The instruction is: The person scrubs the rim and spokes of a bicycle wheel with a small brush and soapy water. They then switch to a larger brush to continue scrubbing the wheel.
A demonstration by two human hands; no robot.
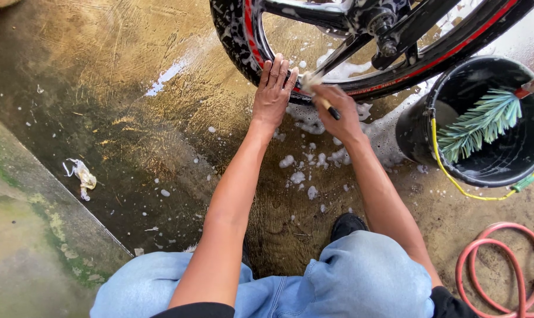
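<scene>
A black motorcycle wheel (246, 44) with red rim stripes and soap suds stands on the wet floor at the top of the view. My left hand (273, 91) lies flat against the tyre with its fingers spread. My right hand (337, 112) grips a small soapy brush (314, 88) with a black handle, its bristled end pressed to the tyre's lower edge right beside my left hand. Foam blobs dot the floor beneath both hands.
A black bucket (417, 126) with a yellow handle stands to the right, holding a green bristle brush (478, 123). A red hose (484, 259) coils at the bottom right. A crumpled wrapper (81, 176) lies on the wet concrete at the left, near a raised mossy ledge (25, 235).
</scene>
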